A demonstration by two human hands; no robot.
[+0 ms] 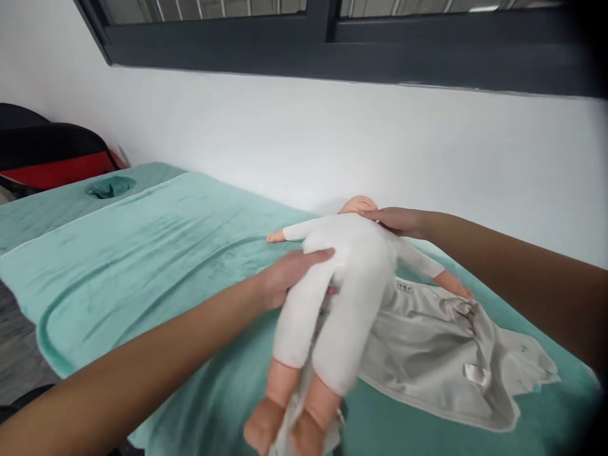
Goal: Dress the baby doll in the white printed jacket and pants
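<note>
A baby doll (361,247) with a white cloth body and bare plastic head, hands and feet is in both my hands, its feet towards me. My left hand (294,272) grips it at the hip and upper leg, thumb on top and fingers underneath. At the shoulder and neck, my right hand (394,220) holds it, with part of the fingers hidden behind the head. Under and to the right of the doll, a light grey garment (427,354) with a small label and snap fasteners lies spread out. A strip of pale cloth shows between the doll's lower legs.
The teal-covered bed (156,253) stretches left along the white wall (237,133), with a round hole (110,187) near its far end. A black and red chair (57,158) stands beyond it. Above is a dark window frame (285,50).
</note>
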